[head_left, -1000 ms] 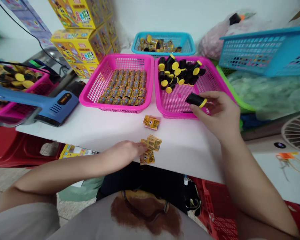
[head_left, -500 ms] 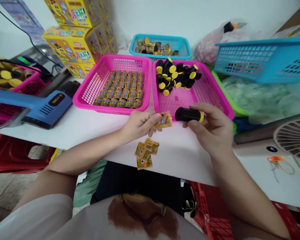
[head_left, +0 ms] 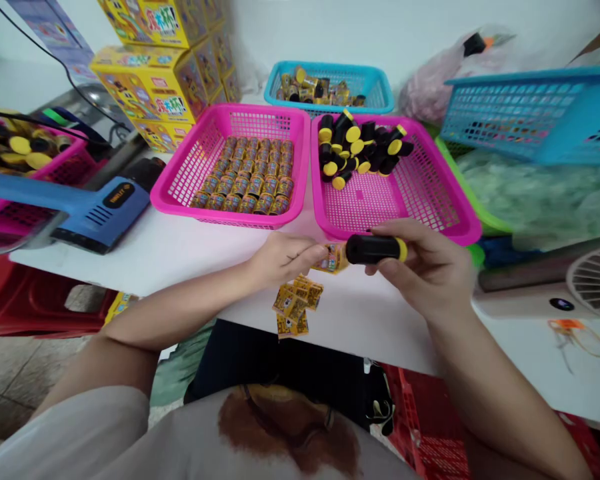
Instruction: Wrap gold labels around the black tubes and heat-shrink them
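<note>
My left hand [head_left: 293, 259] pinches a yellow printed wrapper sleeve [head_left: 331, 259] over the table. My right hand [head_left: 425, 263] holds a black cylinder with a yellow cap [head_left: 374, 249] lying level, its black end at the sleeve's right opening. I cannot tell whether that end is inside the sleeve. Just below my left hand lies a small pile of flat yellow wrapper sleeves [head_left: 294, 308]. Behind my hands, a pink basket [head_left: 415, 223] bears several loose black cylinders with yellow caps [head_left: 353, 150]. The pink basket to its left [head_left: 180, 193] holds rows of wrapped cylinders [head_left: 247, 177].
A blue heat gun [head_left: 105, 210] lies at the left, near stacked yellow boxes [head_left: 153, 87]. At the back stands a blue basket [head_left: 380, 87] of wrapped pieces. A larger blue basket [head_left: 510, 120] and a white fan [head_left: 597, 277] are at the right.
The black cylinder has moved left and slightly down, closing the gap to the wrapper sleeve. Both hands keep their hold. The whole view has shifted a little.
</note>
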`<state>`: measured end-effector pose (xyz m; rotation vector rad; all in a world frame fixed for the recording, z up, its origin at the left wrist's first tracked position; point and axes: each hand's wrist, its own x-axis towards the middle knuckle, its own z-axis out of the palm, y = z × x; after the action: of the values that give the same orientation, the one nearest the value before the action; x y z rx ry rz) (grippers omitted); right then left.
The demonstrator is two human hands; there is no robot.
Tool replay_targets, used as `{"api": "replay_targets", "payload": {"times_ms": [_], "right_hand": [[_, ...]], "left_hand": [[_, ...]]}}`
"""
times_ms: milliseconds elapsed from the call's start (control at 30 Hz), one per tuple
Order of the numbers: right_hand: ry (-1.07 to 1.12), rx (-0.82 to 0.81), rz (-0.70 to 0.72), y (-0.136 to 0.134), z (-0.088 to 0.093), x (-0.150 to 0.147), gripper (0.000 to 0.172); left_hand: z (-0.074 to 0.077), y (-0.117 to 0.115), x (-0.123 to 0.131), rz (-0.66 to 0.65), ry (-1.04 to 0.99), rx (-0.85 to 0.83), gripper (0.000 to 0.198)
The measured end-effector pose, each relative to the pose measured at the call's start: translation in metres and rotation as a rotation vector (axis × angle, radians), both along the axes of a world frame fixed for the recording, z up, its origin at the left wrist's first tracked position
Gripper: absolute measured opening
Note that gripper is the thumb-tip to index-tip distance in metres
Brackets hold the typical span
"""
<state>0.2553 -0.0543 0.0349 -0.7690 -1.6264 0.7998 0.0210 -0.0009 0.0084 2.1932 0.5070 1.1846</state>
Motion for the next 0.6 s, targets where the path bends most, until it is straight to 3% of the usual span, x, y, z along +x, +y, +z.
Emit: {"api": "replay_targets", "payload": {"times_ms": [133,267,500,600], "right_hand": [[-0.052,0.024,-0.021,0.0021,-0.0016,-0.0024,0.029],[-0.106,0.054,-0.064,0.0027,0.0002,-0.0036,0.028],[-0.031,-0.157,0.029,0.0052,0.0003,-0.0020,0.028],[-0.007,-0.162,0.024,0.0058,-0.0001,-0.0026,0.029]], "left_hand": [[0.0026,-0.0056,-0.0014,0.027,-0.043,-0.088,0.069],[0.0059,-0.0026,-0.0025,0.025,0.015,-0.016,0.066],[-0.0004,0.0030,-0.0049,0.050,0.011,0.112,0.055],[-0.0005,0.0003,-0.0044,0.046,0.009,0.142,0.046]]}}
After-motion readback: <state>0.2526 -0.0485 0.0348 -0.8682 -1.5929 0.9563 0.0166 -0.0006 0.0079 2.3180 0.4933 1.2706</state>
